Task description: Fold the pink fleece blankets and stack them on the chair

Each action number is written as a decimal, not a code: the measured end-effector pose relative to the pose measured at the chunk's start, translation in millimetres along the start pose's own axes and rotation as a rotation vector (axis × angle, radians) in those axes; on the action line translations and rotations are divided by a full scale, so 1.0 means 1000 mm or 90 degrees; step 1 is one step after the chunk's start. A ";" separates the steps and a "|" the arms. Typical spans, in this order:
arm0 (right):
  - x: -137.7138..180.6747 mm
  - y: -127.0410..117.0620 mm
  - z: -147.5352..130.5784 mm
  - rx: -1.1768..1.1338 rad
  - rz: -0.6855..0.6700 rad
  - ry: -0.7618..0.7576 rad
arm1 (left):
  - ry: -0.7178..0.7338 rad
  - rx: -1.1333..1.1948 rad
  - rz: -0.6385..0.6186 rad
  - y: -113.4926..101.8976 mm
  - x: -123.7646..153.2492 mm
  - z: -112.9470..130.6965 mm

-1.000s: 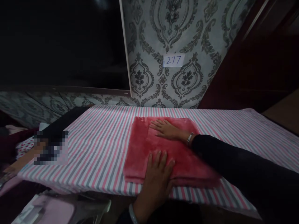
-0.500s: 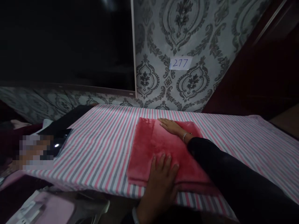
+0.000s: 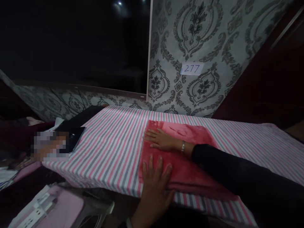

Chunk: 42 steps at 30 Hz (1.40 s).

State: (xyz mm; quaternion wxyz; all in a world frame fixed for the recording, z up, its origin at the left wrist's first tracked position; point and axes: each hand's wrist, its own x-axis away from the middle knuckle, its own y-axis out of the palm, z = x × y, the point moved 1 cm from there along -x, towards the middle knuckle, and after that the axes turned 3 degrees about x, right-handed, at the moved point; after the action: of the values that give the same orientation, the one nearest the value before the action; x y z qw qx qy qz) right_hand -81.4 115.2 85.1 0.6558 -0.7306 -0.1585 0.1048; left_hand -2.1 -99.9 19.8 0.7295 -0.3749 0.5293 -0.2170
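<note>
A folded red plush towel (image 3: 190, 136) lies on a table covered with a pink, grey and white striped cloth (image 3: 111, 148). My right hand (image 3: 160, 141) lies flat on the towel's left part, fingers stretched out toward its left edge, a bracelet at the wrist and a black sleeve behind it. My left hand (image 3: 154, 183) presses flat on the towel's near left corner, fingers spread. Neither hand holds anything.
Patterned grey wallpaper with a paper label reading 277 (image 3: 192, 68) stands behind the table. A dark panel (image 3: 71, 44) fills the upper left. A black object (image 3: 71, 139) lies at the table's left end. A pink and white thing (image 3: 47, 212) sits low at the front left.
My right hand has slid from the towel's far middle toward its left edge. My left hand has stayed on the near corner. The camera view has shifted, moving the scene rightward.
</note>
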 end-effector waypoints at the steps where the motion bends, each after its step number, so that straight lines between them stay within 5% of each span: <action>1: -0.009 0.001 0.009 -0.001 0.001 0.023 | 0.005 -0.008 -0.013 0.002 0.003 0.000; 10: -0.058 0.010 0.079 -0.086 0.029 0.255 | -0.034 -0.003 0.001 0.015 0.006 0.003; 19: -0.043 -0.025 0.048 -0.107 0.075 0.333 | -0.029 0.004 0.029 0.015 0.006 -0.004; 24: 0.038 -0.035 0.002 -0.039 0.090 0.239 | -0.022 -0.004 -0.012 0.008 -0.001 -0.003; 30: 0.182 0.002 -0.040 0.064 0.160 0.277 | 0.010 0.000 -0.125 -0.015 -0.011 -0.021; 33: 0.215 0.028 -0.043 0.091 0.203 0.351 | 0.072 0.044 -0.248 -0.037 -0.046 -0.020; 36: 0.219 0.045 -0.045 0.100 0.252 0.363 | 0.155 0.134 -0.292 -0.040 -0.108 0.005; 42: 0.214 0.049 -0.047 0.042 0.286 0.372 | 0.362 0.242 -0.511 0.042 -0.216 0.050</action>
State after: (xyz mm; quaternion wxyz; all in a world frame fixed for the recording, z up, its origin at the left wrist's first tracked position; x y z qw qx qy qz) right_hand 139.1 146.5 53.7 0.6573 -0.7247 0.2033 0.0382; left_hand -33.9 96.3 127.1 0.4718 -0.3357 0.4724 -0.6645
